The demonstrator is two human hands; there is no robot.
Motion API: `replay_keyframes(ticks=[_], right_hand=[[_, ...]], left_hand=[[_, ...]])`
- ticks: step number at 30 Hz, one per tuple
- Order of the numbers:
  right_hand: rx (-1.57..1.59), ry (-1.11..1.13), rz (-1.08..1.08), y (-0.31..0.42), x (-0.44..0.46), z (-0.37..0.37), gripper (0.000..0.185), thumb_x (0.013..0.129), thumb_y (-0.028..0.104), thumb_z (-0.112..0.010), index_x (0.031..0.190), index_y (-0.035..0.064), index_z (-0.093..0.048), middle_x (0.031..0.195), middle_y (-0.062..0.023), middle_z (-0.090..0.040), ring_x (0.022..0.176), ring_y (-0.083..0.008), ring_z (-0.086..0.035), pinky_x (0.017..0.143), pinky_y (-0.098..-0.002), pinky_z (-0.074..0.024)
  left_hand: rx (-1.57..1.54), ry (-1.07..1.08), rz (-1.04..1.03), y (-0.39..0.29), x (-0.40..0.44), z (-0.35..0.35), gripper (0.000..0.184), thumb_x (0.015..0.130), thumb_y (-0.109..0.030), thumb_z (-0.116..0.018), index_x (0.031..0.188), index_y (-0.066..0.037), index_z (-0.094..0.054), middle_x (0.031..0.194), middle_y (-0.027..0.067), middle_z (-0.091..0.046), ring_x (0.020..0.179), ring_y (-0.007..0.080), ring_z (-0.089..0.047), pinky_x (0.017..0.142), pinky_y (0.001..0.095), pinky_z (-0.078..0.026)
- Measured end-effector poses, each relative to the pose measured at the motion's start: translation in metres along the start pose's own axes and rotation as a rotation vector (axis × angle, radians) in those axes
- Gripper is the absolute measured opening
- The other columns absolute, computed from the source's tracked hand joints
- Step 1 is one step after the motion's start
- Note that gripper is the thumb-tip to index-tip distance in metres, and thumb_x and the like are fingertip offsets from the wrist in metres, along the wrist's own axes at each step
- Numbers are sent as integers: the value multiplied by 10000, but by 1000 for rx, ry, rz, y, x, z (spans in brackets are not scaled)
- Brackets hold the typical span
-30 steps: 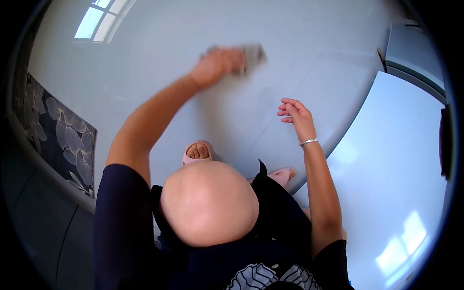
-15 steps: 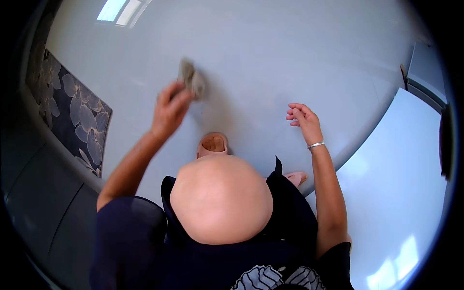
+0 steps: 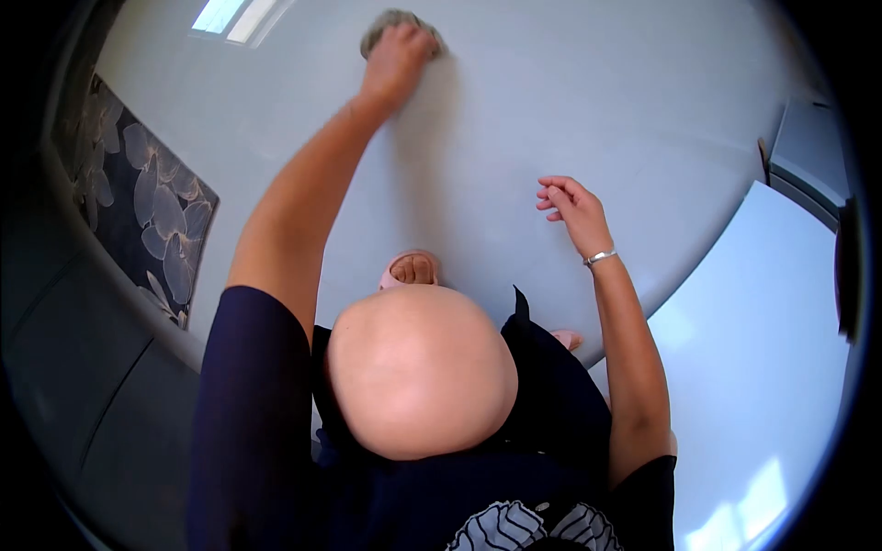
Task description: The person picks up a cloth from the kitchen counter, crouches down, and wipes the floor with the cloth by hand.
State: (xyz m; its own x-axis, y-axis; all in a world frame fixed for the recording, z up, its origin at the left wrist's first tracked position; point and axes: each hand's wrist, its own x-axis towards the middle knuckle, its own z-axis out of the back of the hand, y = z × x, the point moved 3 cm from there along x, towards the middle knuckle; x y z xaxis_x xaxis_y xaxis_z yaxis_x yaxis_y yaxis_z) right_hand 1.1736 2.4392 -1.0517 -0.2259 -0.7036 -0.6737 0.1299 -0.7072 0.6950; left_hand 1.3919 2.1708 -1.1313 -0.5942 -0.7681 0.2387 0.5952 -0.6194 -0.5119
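Note:
Far out in front, my left hand (image 3: 397,72) grips a crumpled grey-green cloth (image 3: 374,33) from above, its fingers closed over it. The cloth appears to rest on the glossy pale floor (image 3: 496,110), though its underside is hidden by my hand. To the right, my right hand (image 3: 579,213) hangs in the air with loosely bent fingers and holds nothing. A silver bracelet (image 3: 601,258) circles that wrist.
A dark floral mat (image 3: 152,207) lies at the left beside dark cabinet-like panels (image 3: 73,358). On the right stands a smooth white surface (image 3: 753,312) with a grey box-like object (image 3: 813,142) behind it. My pink slipper (image 3: 397,281) shows beyond my bent knee.
My left hand has moved forward and slightly right with the cloth, and the arm is stretched further out. The right hand has shifted only slightly.

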Motion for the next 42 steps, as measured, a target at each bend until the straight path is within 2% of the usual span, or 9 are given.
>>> replay_keyframes(ticks=[6, 9, 11, 15, 24, 32, 35, 41, 42], right_hand=[[170, -105, 96, 21, 7, -15, 395, 969, 266, -580, 1303, 56, -567, 1179, -75, -644, 1016, -150, -644, 825, -282, -519], [263, -156, 245, 35, 20, -37, 529, 943, 301, -632, 1393, 66, -481, 1292, -84, -585, 1127, -179, -595, 941, -303, -475], [398, -192, 257, 36, 22, -35, 552, 937, 300, -645, 1402, 62, -468, 1303, -83, -577, 1141, -185, -584, 969, -306, -460], [393, -208, 248, 22, 15, 10, 408, 932, 189, -632, 1310, 51, -565, 1213, -66, -628, 1063, -153, -601, 932, -286, -473], [-599, 86, 785, 13, -18, 27, 408, 788, 105, -645, 1195, 141, -641, 1175, -67, -633, 1051, -285, -596, 882, -377, -513], [-639, 1000, 1413, -64, -60, -119, 251, 760, 158, -657, 1005, 198, -688, 863, -17, -647, 897, -253, -614, 686, -404, -520], [-1041, 1098, 1608, -139, -90, -163, 278, 908, 264, -501, 1111, 250, -690, 1405, 4, -538, 1395, -206, -390, 1129, -442, -286], [-1042, 607, 1518, -70, -3, -158, 418, 899, 149, -501, 1310, 179, -571, 1466, -13, -467, 1416, -214, -355, 1174, -423, -268], [-1085, 613, 1062, -25, 24, -145, 550, 883, 193, -538, 1428, 179, -468, 1523, -28, -411, 1451, -222, -307, 1195, -417, -231]], left_hand=[[-447, -188, 328, -32, 15, -4, 259, 892, -238, -677, 1064, -44, -675, 1041, 129, -620, 997, 281, -599, 901, 361, -468], [-1066, 214, 500, -115, -29, 1, 422, 998, -415, -536, 1225, -68, -611, 1095, 24, -603, 986, 155, -536, 877, 320, -445], [-1392, 526, 465, -163, -58, 8, 571, 1016, -427, -488, 1463, -83, -403, 1407, 84, -468, 1302, 205, -429, 1065, 372, -372], [-1198, 516, 319, -179, -79, 31, 597, 992, -387, -553, 1476, -82, -380, 1462, 117, -436, 1370, 243, -386, 1113, 407, -340], [-1254, 1844, -240, -254, -192, 113, 608, 961, -243, -611, 1507, -127, -372, 1500, 137, -439, 1392, 282, -397, 1155, 370, -287], [-1063, 1982, -165, -268, -238, 158, 498, 952, -241, -609, 1403, -59, -499, 1420, 177, -506, 1336, 316, -451, 1122, 378, -337], [-1115, 1961, -184, -265, -246, 146, 488, 952, -283, -612, 1367, -39, -529, 1389, 188, -527, 1309, 321, -475, 1105, 386, -354], [-986, 2055, -256, -269, -213, 128, 531, 941, -375, -615, 1340, -30, -554, 1335, 205, -571, 1258, 344, -521, 1065, 396, -396], [-972, 2062, -269, -269, -214, 125, 535, 938, -387, -616, 1334, -32, -561, 1325, 206, -580, 1248, 350, -529, 1056, 398, -404]])
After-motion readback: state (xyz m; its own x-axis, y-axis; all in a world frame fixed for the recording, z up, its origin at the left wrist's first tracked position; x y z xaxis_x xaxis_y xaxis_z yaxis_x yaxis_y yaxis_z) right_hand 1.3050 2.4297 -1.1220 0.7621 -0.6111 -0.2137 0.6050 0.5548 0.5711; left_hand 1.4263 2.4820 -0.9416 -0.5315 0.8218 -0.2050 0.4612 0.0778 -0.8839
